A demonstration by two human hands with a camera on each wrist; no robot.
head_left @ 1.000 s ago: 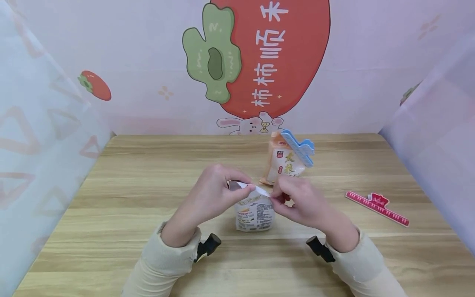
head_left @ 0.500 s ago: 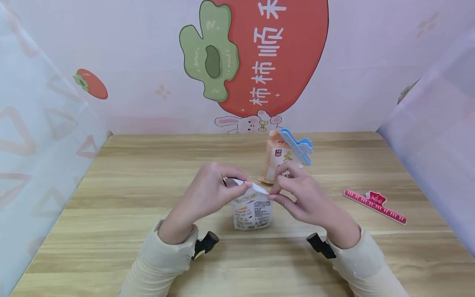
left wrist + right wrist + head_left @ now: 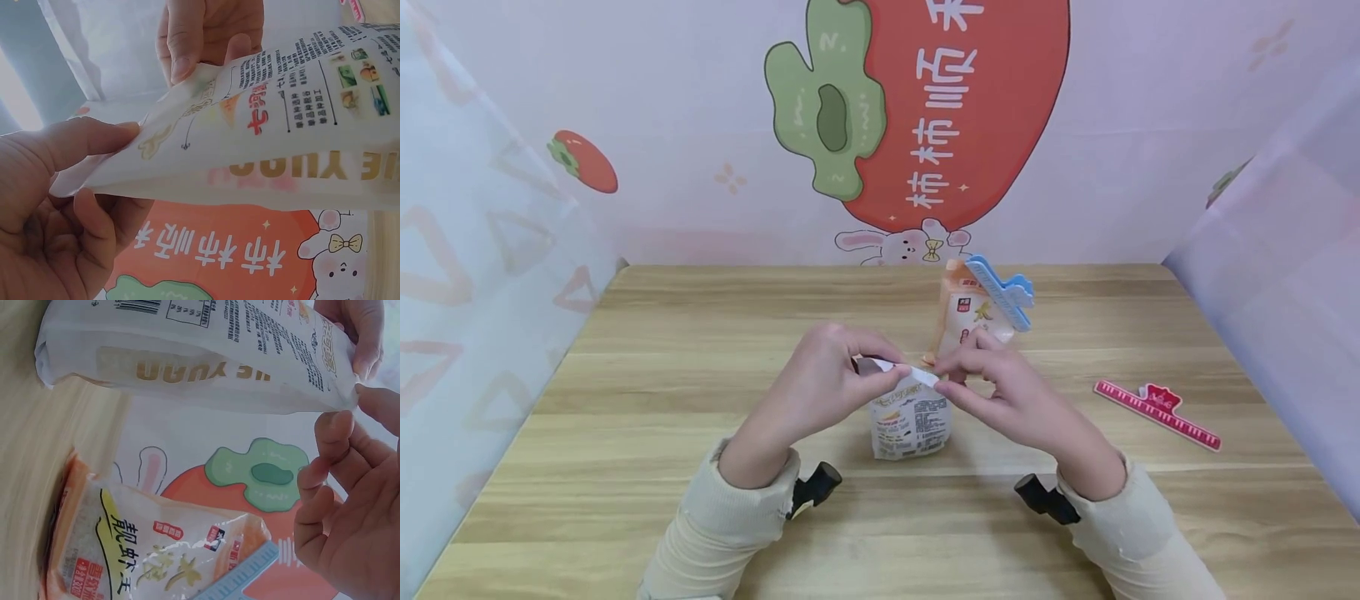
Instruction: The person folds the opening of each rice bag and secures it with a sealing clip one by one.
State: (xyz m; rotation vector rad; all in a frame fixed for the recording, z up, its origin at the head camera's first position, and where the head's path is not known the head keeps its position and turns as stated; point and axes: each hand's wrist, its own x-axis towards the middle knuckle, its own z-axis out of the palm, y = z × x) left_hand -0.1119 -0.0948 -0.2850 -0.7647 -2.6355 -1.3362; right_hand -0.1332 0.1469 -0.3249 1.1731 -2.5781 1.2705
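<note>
A white printed plastic food bag (image 3: 910, 427) stands upright on the table in front of me. Its front carries small dark text, and gold letters show on its side gusset in the right wrist view. My left hand (image 3: 829, 387) pinches the top edge toward the left corner, thumb in front and fingers behind. At the right corner of that edge, my right hand (image 3: 1011, 396) pinches the plastic between thumb and index finger, its other fingers loosely bent. Between the hands, a pale strip of the top edge (image 3: 922, 375) is turned over.
Behind the bag stands an orange-and-white food packet (image 3: 955, 315), its top clamped by a blue ruler-shaped clip (image 3: 1000, 293). A red clip with a piano-key pattern (image 3: 1159, 414) lies on the wooden table (image 3: 662, 375) to the right. Printed cloth walls enclose the back and sides.
My right hand has shifted slightly left and its fingers have loosened from a tighter curl. My left hand keeps its pinch. The strip along the bag's top looks more folded over.
</note>
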